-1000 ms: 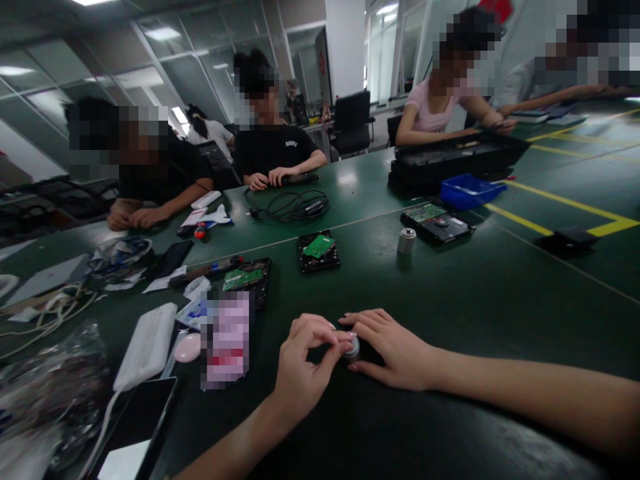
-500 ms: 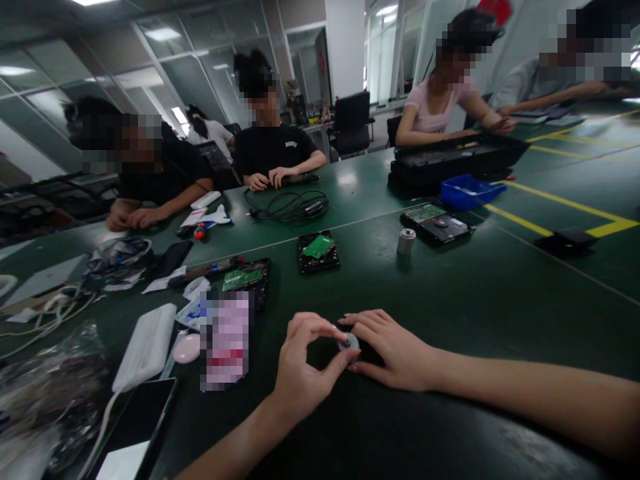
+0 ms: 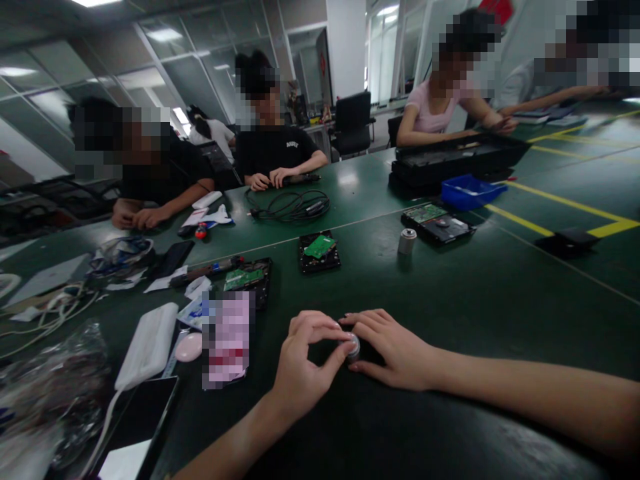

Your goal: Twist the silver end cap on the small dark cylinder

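Note:
A small silvery metal cylinder (image 3: 355, 349) stands at the near middle of the table, between my two hands. My left hand (image 3: 307, 360) curls over it from the left, thumb and index fingertips pinched at its top. From the right, my right hand (image 3: 393, 350) reaches round the cylinder, its thumb low in front and its fingers behind. Part of the cylinder is hidden by my left thumb, so the exact contact of my right fingers is unclear. Another metal cylinder (image 3: 407, 241) stands upright farther back.
Hard drives with green boards (image 3: 320, 252) lie ahead, another (image 3: 437, 223) at right near a blue bin (image 3: 470, 192). On my left are a pink packet (image 3: 230, 337), white power bank (image 3: 147, 345), phone (image 3: 137, 420) and electric screwdriver (image 3: 207, 270). Several people sit across the table.
My left thumb and fingertips have shifted slightly across the cylinder's top, covering its middle. My right hand stays nearly still.

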The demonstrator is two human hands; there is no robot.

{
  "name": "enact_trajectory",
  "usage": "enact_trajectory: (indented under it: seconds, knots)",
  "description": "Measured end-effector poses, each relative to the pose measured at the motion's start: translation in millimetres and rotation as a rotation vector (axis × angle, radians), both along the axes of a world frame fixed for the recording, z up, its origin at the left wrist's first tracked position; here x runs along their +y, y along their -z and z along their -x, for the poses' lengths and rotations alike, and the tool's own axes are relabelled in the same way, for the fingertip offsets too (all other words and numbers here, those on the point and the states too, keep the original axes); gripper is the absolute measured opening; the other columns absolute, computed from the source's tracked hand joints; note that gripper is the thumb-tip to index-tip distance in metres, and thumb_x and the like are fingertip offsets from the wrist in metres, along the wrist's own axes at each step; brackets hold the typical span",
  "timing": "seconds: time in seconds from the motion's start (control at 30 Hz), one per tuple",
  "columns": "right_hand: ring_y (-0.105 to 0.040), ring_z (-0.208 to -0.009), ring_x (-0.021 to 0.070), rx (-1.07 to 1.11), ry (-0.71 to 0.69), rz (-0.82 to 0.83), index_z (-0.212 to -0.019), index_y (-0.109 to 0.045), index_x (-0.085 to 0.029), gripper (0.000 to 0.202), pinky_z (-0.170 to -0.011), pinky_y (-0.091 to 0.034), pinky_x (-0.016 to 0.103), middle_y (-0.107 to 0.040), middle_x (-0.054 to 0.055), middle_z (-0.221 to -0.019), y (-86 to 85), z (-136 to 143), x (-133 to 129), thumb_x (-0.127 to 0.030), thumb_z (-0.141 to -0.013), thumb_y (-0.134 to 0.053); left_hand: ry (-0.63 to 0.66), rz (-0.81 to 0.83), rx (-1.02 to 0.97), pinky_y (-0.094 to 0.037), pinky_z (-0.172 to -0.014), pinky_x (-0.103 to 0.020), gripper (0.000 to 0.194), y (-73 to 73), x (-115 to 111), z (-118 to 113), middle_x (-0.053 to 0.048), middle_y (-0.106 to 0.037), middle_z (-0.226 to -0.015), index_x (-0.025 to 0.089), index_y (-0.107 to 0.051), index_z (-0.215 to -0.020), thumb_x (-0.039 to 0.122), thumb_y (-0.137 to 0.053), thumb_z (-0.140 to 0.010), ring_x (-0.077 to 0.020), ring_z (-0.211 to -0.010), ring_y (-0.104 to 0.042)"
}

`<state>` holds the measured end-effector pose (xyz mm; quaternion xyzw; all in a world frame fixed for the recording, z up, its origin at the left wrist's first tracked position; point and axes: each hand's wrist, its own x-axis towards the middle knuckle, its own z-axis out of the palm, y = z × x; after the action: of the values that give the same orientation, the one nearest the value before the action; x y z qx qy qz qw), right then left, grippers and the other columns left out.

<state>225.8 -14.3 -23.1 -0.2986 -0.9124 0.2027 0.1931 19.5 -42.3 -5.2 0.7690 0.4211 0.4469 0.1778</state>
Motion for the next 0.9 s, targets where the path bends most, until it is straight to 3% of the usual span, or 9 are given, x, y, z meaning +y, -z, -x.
enact_trajectory:
  seconds: [0.17,0.3,0.43,0.57,0.73,0.8,0.9]
  knots:
    - [-0.048,-0.125,0.0282,0.011,-0.002,0.003,-0.121,-0.055,-0.018,0.040,-0.103,-0.036,0.048,-0.057,0.013,-0.131,-0.7,-0.4,-0.8,-0.042,-0.089,-0.061,-0.002,0.009,-0.058,-0.050,-0.076,-0.038,0.020,7.7,-3.1,0.9,0.001,-0.066,-0.085,0.024,-0.049,-0.089,0.019,-0.069,-0.086,-0.0207,-0.084,-0.063]
    - [-0.048,-0.125,0.0277,0.014,-0.003,0.003,-0.121,-0.055,-0.018,0.042,-0.104,-0.035,0.047,-0.057,0.013,-0.131,-0.2,-1.0,-0.8,-0.043,-0.088,-0.061,-0.012,-0.028,-0.163,-0.053,-0.070,-0.034,0.026,4.7,-4.4,0.2,0.003,-0.063,-0.081,0.024,-0.044,-0.083,0.014,-0.067,-0.085,-0.0184,-0.078,-0.065]
    - [-0.047,-0.126,0.0284,-0.001,0.002,-0.002,-0.121,-0.054,-0.016,0.043,-0.104,-0.035,0.047,-0.055,0.014,-0.134,-1.0,-0.8,0.1,-0.044,-0.089,-0.060,-0.191,0.003,-0.310,-0.054,-0.073,-0.031,0.026,3.1,10.0,7.2,0.003,-0.064,-0.083,0.023,-0.042,-0.083,0.015,-0.067,-0.086,-0.0184,-0.083,-0.070]
    - [-0.045,-0.128,0.0301,-0.039,0.009,0.016,-0.122,-0.054,-0.016,0.045,-0.105,-0.034,0.049,-0.053,0.014,-0.137,-3.3,0.0,-0.3,-0.045,-0.089,-0.060,-0.402,0.113,-0.043,-0.049,-0.082,-0.039,0.023,16.3,29.2,21.5,0.000,-0.071,-0.085,0.022,-0.048,-0.084,0.019,-0.070,-0.084,-0.0221,-0.087,-0.069]
    - [-0.046,-0.127,0.0298,-0.038,0.009,0.013,-0.122,-0.054,-0.016,0.044,-0.105,-0.035,0.049,-0.053,0.014,-0.137,-3.0,-0.3,-1.9,-0.045,-0.089,-0.060,-0.427,0.069,0.245,-0.044,-0.088,-0.044,0.029,24.2,33.7,28.3,-0.002,-0.072,-0.098,0.023,-0.060,-0.099,0.021,-0.079,-0.076,-0.0264,-0.101,-0.062]
    - [-0.045,-0.128,0.0297,-0.034,0.012,0.009,-0.122,-0.054,-0.016,0.044,-0.105,-0.034,0.049,-0.053,0.014,-0.137,-2.6,-0.3,-1.9,-0.044,-0.089,-0.060,-0.442,0.047,0.288,-0.041,-0.090,-0.046,0.038,23.2,32.5,28.6,-0.003,-0.073,-0.101,0.024,-0.061,-0.107,0.024,-0.081,-0.074,-0.0282,-0.107,-0.059]
    - [-0.045,-0.128,0.0301,-0.032,0.012,0.012,-0.122,-0.055,-0.016,0.045,-0.105,-0.034,0.049,-0.053,0.014,-0.137,-2.8,0.0,-1.3,-0.045,-0.089,-0.060,-0.427,0.098,0.292,-0.041,-0.089,-0.047,0.035,23.4,32.8,29.7,0.000,-0.075,-0.095,0.025,-0.062,-0.108,0.024,-0.079,-0.077,-0.0280,-0.104,-0.060]
